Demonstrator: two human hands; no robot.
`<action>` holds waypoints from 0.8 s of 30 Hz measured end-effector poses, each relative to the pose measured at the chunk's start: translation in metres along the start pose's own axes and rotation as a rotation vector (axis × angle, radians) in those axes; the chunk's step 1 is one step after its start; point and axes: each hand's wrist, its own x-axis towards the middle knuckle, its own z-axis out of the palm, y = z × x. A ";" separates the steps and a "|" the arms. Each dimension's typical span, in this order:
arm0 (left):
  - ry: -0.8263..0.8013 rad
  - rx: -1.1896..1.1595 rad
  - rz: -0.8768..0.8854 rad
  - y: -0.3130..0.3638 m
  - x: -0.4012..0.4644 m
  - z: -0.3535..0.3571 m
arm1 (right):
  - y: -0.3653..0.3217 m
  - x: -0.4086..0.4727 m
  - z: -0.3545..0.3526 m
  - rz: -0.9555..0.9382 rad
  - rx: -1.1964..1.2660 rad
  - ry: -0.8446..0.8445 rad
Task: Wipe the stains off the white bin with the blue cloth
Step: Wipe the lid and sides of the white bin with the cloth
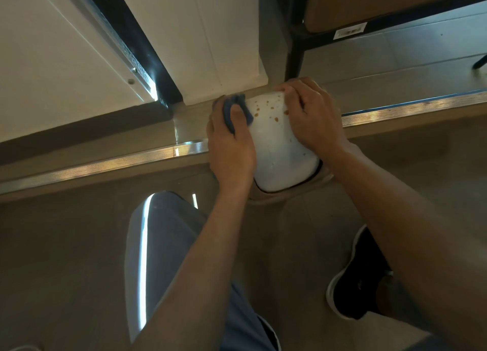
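A white bin (279, 150) lies on the floor between my hands, its side turned up toward me. Brown stains (266, 111) speckle its far half. My left hand (230, 142) grips a bunched blue cloth (237, 108) and presses it against the bin's left side, near the stains. My right hand (313, 116) grips the bin's far right edge with curled fingers. The bin's left and right flanks are hidden under my hands.
A metal threshold strip (105, 163) runs across the floor under the bin. A white door (200, 34) and dark frame (137, 40) stand beyond it. A black chair or table leg (295, 53) rises at the right. My knee (163, 245) and black shoe (361, 279) are below.
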 end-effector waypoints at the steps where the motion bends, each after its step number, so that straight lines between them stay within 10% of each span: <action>1: 0.014 -0.013 0.046 -0.005 -0.016 0.000 | 0.000 -0.001 0.000 0.001 0.000 0.003; 24: -0.062 0.091 0.104 -0.032 -0.089 -0.009 | 0.003 -0.003 0.001 -0.012 0.009 -0.008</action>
